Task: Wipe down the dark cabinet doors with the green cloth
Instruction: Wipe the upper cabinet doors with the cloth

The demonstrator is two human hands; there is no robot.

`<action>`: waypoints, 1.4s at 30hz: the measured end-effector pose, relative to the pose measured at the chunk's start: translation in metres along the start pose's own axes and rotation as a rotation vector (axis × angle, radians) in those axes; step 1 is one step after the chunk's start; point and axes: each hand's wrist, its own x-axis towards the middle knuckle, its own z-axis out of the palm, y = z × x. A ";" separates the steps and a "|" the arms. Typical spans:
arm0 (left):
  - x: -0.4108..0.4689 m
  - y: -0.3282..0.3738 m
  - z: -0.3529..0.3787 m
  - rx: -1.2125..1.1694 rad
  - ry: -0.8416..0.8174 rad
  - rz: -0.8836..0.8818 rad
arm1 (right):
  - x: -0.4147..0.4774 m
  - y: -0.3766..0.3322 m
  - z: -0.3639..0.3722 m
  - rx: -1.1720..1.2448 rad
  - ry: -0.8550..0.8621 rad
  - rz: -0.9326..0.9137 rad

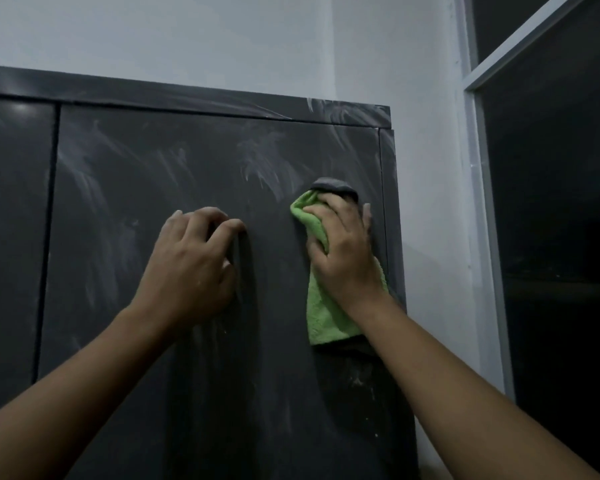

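The right hand [343, 251] grips the green cloth [323, 313], pressing it to the dark cabinet door [146, 188] near its right edge. The left hand [194, 258] braces alongside, fingers curled, tips on the panel, holding nothing visible. A bunched cloth may only smear the whitish streaks [260, 157] – or slip from the grip. The door's lower part is cut off, and the grey fold above the cloth is hard to identify.
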 end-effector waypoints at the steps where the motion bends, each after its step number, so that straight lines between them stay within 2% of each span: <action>1: 0.000 -0.002 0.001 -0.017 0.009 0.011 | 0.007 -0.006 0.004 0.053 0.019 0.037; 4: 0.002 -0.004 0.007 -0.089 0.038 0.036 | 0.023 -0.026 0.015 0.130 -0.030 -0.005; 8: 0.002 -0.010 0.009 -0.167 0.109 0.067 | 0.010 -0.039 0.020 0.080 -0.197 -0.255; 12: 0.000 -0.020 0.008 -0.275 0.097 0.076 | -0.030 -0.025 0.011 0.042 -0.328 -0.453; 16: -0.002 -0.026 0.009 -0.207 0.087 0.157 | -0.039 -0.007 0.003 -0.028 -0.369 -0.596; 18: -0.001 -0.028 0.005 -0.163 0.067 0.178 | -0.025 -0.005 0.005 -0.069 -0.317 -0.565; 23: -0.005 -0.029 0.001 -0.161 0.021 0.193 | 0.039 -0.021 0.018 -0.048 -0.050 -0.228; 27: -0.006 -0.032 0.010 0.022 -0.087 0.219 | 0.092 -0.047 0.034 -0.020 0.029 -0.039; 29: -0.005 -0.030 0.009 0.072 -0.099 0.234 | 0.102 -0.059 0.042 -0.042 -0.011 -0.106; 32: -0.004 -0.027 0.006 0.020 -0.105 0.240 | 0.099 -0.062 0.045 -0.056 -0.139 -0.392; 35: -0.008 -0.030 0.006 0.118 -0.159 0.230 | 0.105 -0.052 0.038 -0.070 -0.233 -0.548; 37: -0.010 -0.036 0.003 0.156 -0.156 0.246 | 0.116 -0.046 0.039 -0.095 -0.202 -0.500; 40: -0.009 -0.039 -0.008 0.200 -0.131 0.266 | 0.131 -0.050 0.043 -0.089 -0.076 -0.258; 42: -0.006 -0.041 -0.016 0.189 -0.107 0.280 | 0.135 -0.053 0.045 -0.091 -0.071 -0.181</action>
